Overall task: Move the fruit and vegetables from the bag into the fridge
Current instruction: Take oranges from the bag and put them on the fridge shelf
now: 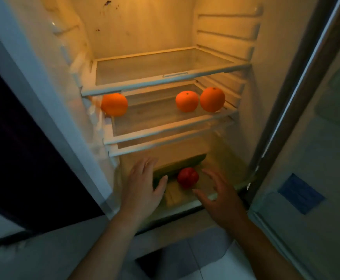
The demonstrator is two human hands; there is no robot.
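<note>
Light glows warm inside the open fridge [140,27], whose door [306,158] stands swung out on the right with a blue label [300,194] on its inner face. The top shelf [165,77] is a glass pane in a white frame. On the middle shelf [165,128] below it lie three fruits: the left orange [114,104] sits at the far left edge against the wall, while the middle orange [187,101] and the right orange [212,99] sit just beside each other toward the right. In the bottom drawer [185,204] a long green cucumber [185,161] lies slantwise, and a red tomato [187,177] rests just in front of it. The left hand [142,184] reaches over the drawer's left part, fingers straight and spread wide, thumb out, holding nothing and hiding the cucumber's near end. The right hand [219,197] hovers just right of the tomato, fingers spread and loosely curved, also holding nothing. Whether either hand touches the drawer cannot be told.
</note>
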